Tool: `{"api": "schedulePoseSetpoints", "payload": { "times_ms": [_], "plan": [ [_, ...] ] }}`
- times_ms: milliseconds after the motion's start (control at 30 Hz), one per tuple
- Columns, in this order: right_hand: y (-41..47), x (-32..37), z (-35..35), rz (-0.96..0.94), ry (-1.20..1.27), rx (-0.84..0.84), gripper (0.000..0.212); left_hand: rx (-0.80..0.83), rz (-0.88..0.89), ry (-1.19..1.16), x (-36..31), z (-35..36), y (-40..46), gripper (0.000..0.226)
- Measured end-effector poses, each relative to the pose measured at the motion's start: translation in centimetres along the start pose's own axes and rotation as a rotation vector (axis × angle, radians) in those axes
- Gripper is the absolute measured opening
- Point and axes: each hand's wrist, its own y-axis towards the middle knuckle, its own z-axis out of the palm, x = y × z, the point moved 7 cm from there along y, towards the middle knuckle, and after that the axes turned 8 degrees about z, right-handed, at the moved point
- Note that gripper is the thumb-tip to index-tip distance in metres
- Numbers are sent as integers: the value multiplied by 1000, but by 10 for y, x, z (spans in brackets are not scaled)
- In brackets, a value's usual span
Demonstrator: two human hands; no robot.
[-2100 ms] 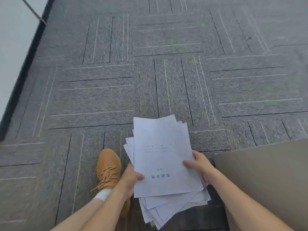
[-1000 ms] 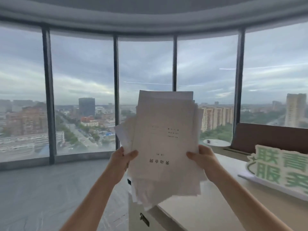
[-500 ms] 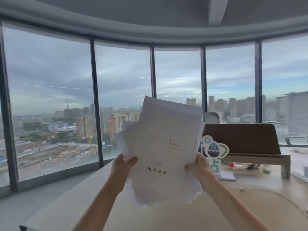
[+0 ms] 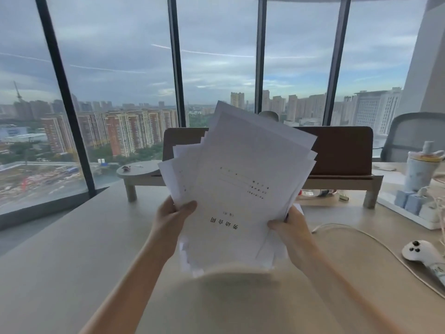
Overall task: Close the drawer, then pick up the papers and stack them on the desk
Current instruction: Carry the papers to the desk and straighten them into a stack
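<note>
Desk fills my lower view. Papers, loose fanned sheaf, held up above it, tilted, clear of surface. My left hand grips sheaf's left edge, right hand its right edge. White controller lies far right.

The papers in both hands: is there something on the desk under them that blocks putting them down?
Nothing visible. The desk beneath the papers looks bare; the cable and white controller lie off to the right.
</note>
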Motion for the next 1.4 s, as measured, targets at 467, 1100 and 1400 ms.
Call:
{"api": "schedulePoseSetpoints", "payload": {
  "times_ms": [467, 1100, 1400],
  "plan": [
    [14, -9, 21, -19, -20, 76, 47, -18, -27, -15, 3, -9, 1, 41],
    [15, 26, 31, -199, 111, 93, 62, 25, 112, 198, -25, 2, 14, 33],
    [0, 49, 37, -326, 74, 191, 41, 65, 172, 43, -35, -3, 1, 50]
  ]
}}
